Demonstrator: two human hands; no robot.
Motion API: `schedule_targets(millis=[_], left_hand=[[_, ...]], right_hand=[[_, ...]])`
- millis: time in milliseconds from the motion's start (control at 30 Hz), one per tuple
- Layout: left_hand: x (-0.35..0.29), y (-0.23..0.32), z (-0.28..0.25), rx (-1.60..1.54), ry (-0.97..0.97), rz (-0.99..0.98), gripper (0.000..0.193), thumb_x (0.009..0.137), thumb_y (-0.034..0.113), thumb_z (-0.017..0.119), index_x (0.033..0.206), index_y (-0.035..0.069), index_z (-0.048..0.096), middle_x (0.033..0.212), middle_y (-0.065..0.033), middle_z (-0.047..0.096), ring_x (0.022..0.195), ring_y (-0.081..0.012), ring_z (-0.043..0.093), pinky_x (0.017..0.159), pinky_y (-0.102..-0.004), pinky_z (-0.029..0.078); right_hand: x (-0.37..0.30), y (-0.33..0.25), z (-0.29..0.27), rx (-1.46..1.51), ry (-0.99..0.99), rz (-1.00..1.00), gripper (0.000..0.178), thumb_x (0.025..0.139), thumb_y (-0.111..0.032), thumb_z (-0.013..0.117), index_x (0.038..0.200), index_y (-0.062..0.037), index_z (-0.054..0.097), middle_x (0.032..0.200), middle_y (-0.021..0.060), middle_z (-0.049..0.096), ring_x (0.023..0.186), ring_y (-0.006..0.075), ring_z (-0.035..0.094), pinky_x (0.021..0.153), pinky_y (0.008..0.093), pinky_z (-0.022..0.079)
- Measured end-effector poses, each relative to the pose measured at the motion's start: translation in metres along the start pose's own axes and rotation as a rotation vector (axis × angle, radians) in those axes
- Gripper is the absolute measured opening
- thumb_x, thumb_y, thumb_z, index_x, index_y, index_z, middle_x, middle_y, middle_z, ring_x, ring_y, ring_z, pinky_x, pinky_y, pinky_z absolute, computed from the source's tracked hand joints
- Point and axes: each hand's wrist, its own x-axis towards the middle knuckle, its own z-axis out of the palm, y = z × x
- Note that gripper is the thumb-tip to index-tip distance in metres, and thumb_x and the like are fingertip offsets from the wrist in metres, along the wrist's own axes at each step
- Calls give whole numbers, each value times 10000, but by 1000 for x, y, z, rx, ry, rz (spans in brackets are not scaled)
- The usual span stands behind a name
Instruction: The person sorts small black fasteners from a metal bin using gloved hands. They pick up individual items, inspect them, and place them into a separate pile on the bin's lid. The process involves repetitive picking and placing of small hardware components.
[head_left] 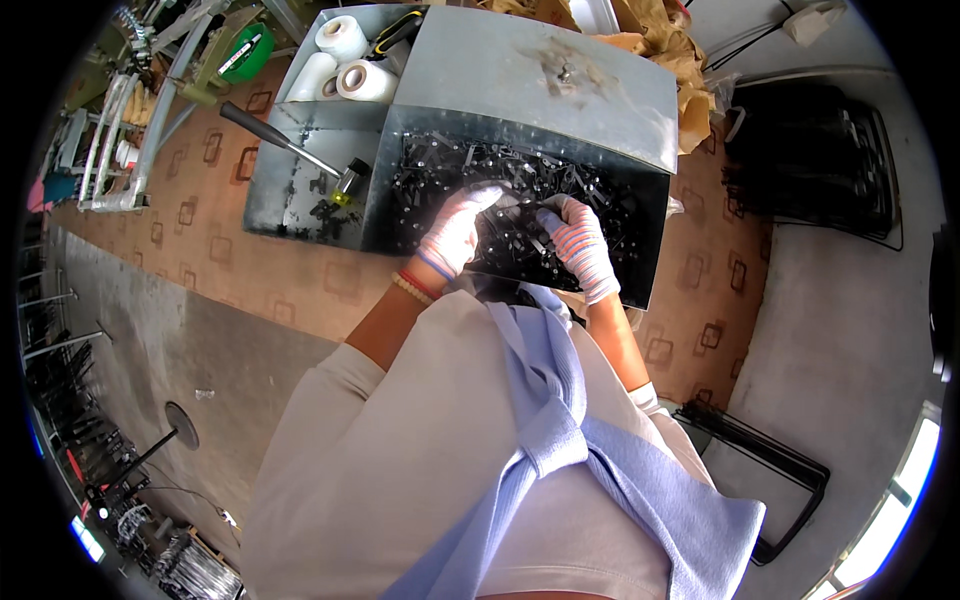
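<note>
Both hands wear thin striped work gloves and are over a deep metal bin [655, 235] filled with small black parts [520, 225], some with shiny spots. My left hand [456, 228] is at the bin's near side, its fingers drawn together and pointing right; a small dark piece shows by the fingertips, but its kind is unclear. My right hand [580, 243] is a little to the right, fingers curled in a pinch toward the left hand. What lies between these fingers is too small and dark to make out. A short gap separates the hands.
Left of the bin, a shallow tray [285, 215] holds a black-handled mallet [300, 153]. Rolls of clear film [367, 81] stand behind it. A grey metal lid [480, 65] covers the bin's back. Black frames [820, 160] lean at right; brown paper [670, 60] is heaped behind.
</note>
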Motion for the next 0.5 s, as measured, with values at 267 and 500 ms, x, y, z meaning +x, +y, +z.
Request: schedule_targets(millis=[267,500], left_hand=[[4,-4,-4,47,-128,82,305,845,196,389,1068,50,538,1026,-60,582,383,14,346,310,-135,223],[7,-8,1,-78,-65,-34,286,855,162,385,1062,23,526,1013,-58,572,580,-52,534,448,-146,392]], right_hand=[[-6,3,-19,41,-191,302,109,796,-21,488,906,-27,492,710,12,534,547,70,522,450,191,408],[-1,20,-5,-185,-83,12,214,714,-168,526,867,-23,491,590,92,538,508,188,515,486,291,423]])
